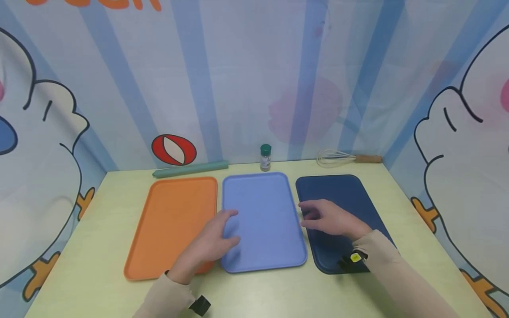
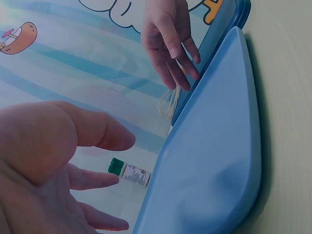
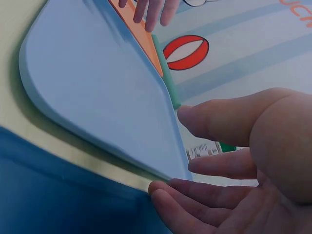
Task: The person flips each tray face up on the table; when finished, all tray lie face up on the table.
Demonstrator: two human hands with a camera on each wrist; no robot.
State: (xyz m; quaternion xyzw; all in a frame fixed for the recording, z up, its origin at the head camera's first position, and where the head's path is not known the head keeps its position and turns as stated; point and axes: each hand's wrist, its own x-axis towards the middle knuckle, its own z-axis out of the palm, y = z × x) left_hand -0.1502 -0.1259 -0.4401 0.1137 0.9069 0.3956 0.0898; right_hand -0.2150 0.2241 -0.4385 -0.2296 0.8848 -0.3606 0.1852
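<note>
My left hand (image 1: pixel 212 240) hovers over the gap between the orange tray (image 1: pixel 171 221) and the light blue tray (image 1: pixel 260 221), its fingers parted and nothing in them. Above the left edge of the dark blue tray (image 1: pixel 338 187) is my right hand (image 1: pixel 328 217), fingers loosely bent and holding nothing. Both hands appear apart from the trays. In the left wrist view the thumb and fingers of the left hand (image 2: pixel 73 146) are spread. The right wrist view has the right hand (image 3: pixel 234 161) with relaxed fingers near the light blue tray (image 3: pixel 97 73). All three trays hold nothing visible.
Behind the trays, along the back edge of the pale table (image 1: pixel 254 296), lie a green stick-like roller (image 1: pixel 191 169), a small spice jar (image 1: pixel 265 158) with a green cap, and a whisk (image 1: pixel 367 158) with a wooden handle. A printed cloth backdrop (image 1: pixel 246 88) surrounds the table.
</note>
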